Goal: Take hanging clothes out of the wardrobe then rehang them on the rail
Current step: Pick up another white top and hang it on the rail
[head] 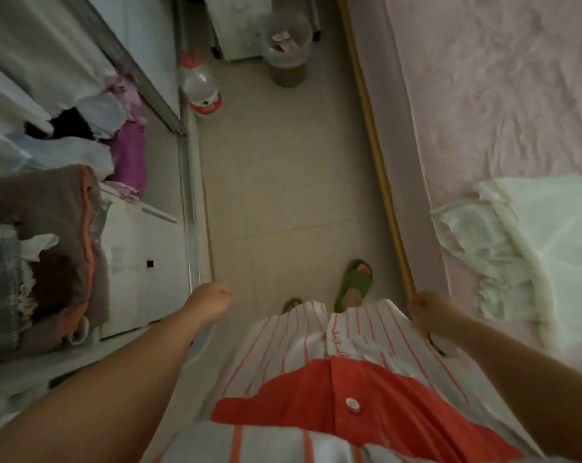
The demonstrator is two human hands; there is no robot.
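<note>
Between garments, both hands empty.
The left hand (212,297) and right hand (428,307) hang loosely curled, holding nothing; hanging clothes (32,105) fill the wardrobe at left, 1 white garment (530,248) lies on the bed. Next likely reach: left.

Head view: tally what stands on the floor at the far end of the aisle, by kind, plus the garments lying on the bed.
Plastic bottle: 1
Bin: 1
Drawer unit: 1
Pale garment on the bed: 1
Total: 4

Red-striped white dress (316,335), green slippers (353,285)
</note>
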